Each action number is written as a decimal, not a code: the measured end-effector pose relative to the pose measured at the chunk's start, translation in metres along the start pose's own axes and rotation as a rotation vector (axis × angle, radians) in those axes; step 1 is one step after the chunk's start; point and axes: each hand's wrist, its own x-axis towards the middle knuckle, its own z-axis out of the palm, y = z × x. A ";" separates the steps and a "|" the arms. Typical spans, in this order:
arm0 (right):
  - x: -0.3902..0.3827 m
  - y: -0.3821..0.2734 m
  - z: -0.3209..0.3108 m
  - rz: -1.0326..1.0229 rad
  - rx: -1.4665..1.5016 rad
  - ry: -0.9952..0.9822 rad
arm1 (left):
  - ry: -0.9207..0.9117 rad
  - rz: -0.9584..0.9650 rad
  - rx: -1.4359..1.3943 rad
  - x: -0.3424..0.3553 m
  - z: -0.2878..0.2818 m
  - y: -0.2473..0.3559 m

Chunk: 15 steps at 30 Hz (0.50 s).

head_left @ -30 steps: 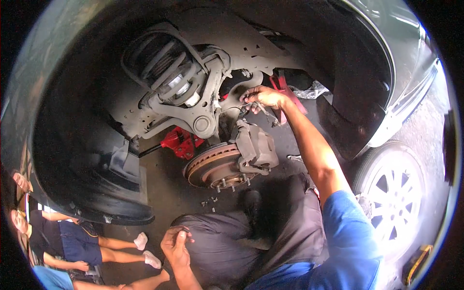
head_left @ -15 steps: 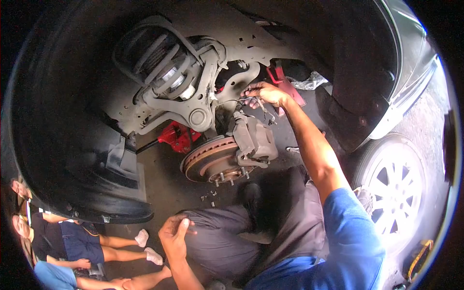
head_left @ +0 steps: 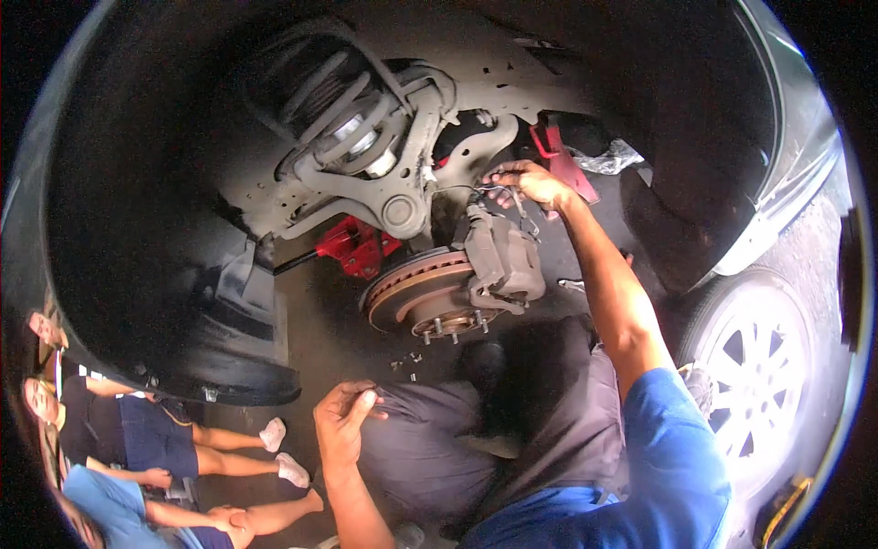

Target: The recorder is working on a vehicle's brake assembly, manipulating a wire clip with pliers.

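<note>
Nearest to you, your left hand (head_left: 347, 423) is raised beside your left thigh (head_left: 425, 435), thumb against curled fingers; whether it pinches anything small cannot be told. Against half a second ago, it sits slightly farther forward. To the near left, well apart, bystanders (head_left: 121, 430) are at rest; to the near right is a removed wheel (head_left: 747, 375). Ahead of you, small loose pieces (head_left: 414, 358) lie on the floor, short of the brake disc (head_left: 413, 300) with its bare studs. The caliper (head_left: 506, 259) sits on the disc's right side.

Just beyond the caliper, your right hand (head_left: 529, 185) keeps its fingertip grip on a thin wire (head_left: 460, 187), which runs left toward the suspension arm (head_left: 400, 215); a slender metal piece (head_left: 529, 222) hangs below your fingers. This hold is essentially unchanged, which suggests the wire's handling is unfinished. The caliper stands between your body and the wire, partly obstructing a near approach. Farther off are a red stand (head_left: 573, 171) at right and the coil spring (head_left: 340, 102) at left.
</note>
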 end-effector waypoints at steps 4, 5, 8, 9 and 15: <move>-0.004 -0.003 0.006 -0.001 -0.018 0.033 | 0.003 0.013 -0.016 -0.002 0.000 0.000; -0.005 -0.004 0.007 0.016 -0.027 0.059 | -0.011 0.028 -0.048 -0.002 0.000 0.000; -0.006 -0.005 0.011 -0.023 0.003 0.052 | -0.003 0.034 -0.056 -0.003 0.000 0.000; -0.006 -0.005 0.011 -0.009 0.011 0.060 | 0.001 0.009 -0.044 -0.003 0.000 -0.001; -0.002 -0.001 0.016 -0.039 0.058 0.091 | 0.012 0.022 -0.074 -0.003 0.000 -0.003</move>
